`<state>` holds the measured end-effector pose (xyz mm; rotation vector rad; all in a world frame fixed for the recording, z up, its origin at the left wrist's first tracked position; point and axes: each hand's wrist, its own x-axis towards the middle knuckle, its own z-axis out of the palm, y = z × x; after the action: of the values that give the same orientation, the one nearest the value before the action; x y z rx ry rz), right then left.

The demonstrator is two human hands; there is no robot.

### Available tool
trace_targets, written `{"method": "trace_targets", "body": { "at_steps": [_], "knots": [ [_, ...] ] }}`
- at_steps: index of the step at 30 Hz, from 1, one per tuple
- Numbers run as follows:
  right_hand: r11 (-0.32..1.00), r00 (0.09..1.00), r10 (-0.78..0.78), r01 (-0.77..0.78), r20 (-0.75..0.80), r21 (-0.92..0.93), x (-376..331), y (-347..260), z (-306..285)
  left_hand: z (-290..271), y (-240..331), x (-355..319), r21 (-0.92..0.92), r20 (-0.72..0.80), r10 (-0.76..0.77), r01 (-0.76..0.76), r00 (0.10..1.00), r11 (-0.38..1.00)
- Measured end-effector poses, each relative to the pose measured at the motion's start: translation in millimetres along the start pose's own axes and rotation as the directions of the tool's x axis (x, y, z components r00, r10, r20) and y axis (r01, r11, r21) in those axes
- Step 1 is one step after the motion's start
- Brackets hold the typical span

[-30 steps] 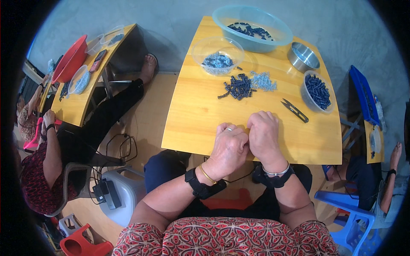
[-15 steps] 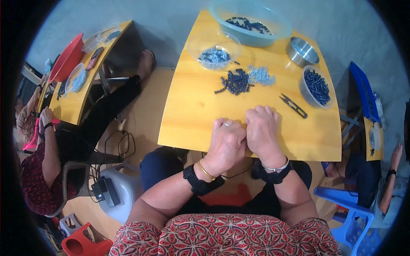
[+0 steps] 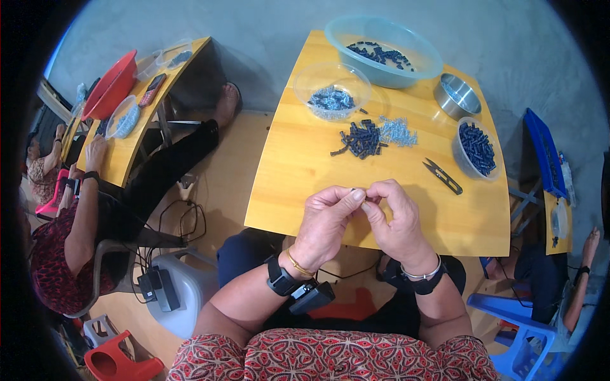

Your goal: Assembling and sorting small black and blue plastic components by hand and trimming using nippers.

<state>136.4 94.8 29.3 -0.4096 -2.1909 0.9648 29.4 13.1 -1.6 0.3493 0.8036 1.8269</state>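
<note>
Left hand [image 3: 323,223] and right hand [image 3: 401,225] have turned since the earlier frame: curled fists then, thumbs on top now. From the head view, they pinch with their fingertips together above the yellow wooden table [image 3: 286,190]. What they pinch is too hidden to tell. Ahead lie loose piles of small dark blue tubes [image 3: 362,140] and tiny pale blue bits [image 3: 398,133], so lots seem left. Mixed pieces [image 3: 332,100] in a round clear plastic bowl [image 3: 302,93] may be done.
</note>
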Motion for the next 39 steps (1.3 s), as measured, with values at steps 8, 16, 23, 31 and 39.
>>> {"method": "trace_targets", "body": {
  "at_steps": [8,16,23,31,39],
  "knots": [
    [0.997,0.997,0.071,-0.071,-0.013,0.031,1,13,-6,-5,4,1,0.11,0.047,-0.018,0.013,0.999,0.994],
    [0.99,0.995,0.094,-0.097,0.028,0.098,2,16,-5,-10,5,0,0.143,0.063,-0.04,0.031,0.997,0.989],
    [0.988,0.996,0.072,-0.077,0.044,0.132,2,20,-5,-8,4,-3,-0.017,0.048,-0.138,0.139,0.989,0.99],
    [0.968,0.986,0.148,-0.159,0.071,0.192,5,14,-11,-8,3,0,0.038,0.042,-0.07,0.068,0.997,0.997],
    [0.997,0.986,0.061,-0.066,-0.158,-0.026,10,30,-42,-10,1,0,0.268,0.031,-0.057,0.047,0.998,0.962]
  ]
}}
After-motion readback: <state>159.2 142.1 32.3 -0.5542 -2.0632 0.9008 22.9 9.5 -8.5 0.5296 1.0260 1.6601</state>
